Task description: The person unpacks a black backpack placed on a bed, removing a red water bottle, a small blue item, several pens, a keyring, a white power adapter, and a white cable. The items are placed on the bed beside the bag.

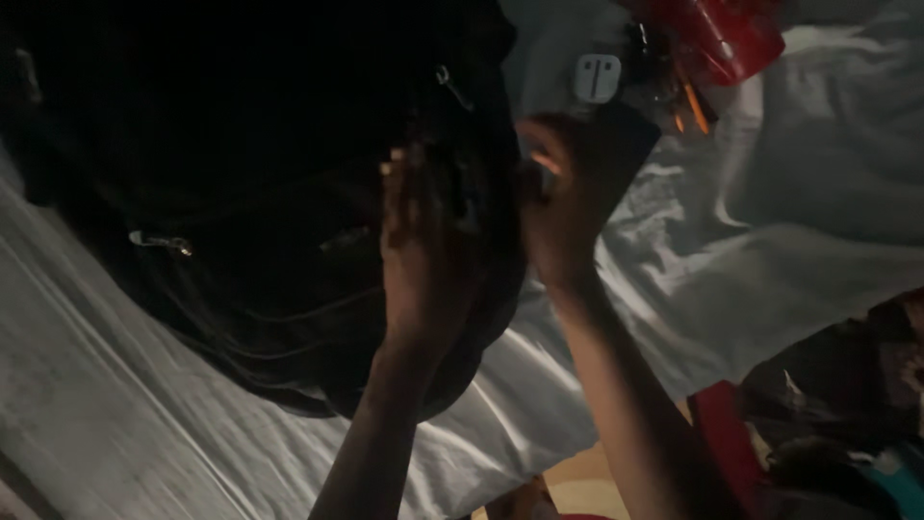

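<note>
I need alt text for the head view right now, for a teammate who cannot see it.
Dim view: both hands press against a large black zippered fabric bag lying on a wrinkled white bedsheet, left hand flat on it, right hand at its edge. A small white earbud case and a red plastic object lie beyond.

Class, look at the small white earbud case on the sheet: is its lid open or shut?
Shut: the white earbud case lies flat on the sheet, with no raised lid.

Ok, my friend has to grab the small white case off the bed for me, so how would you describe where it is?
Start from the big black backpack lying on the pale bedsheet. Past its far right edge, just beyond the right hand, sits the small white case, beside a red container. It is the only white, rounded-square thing there.
</note>
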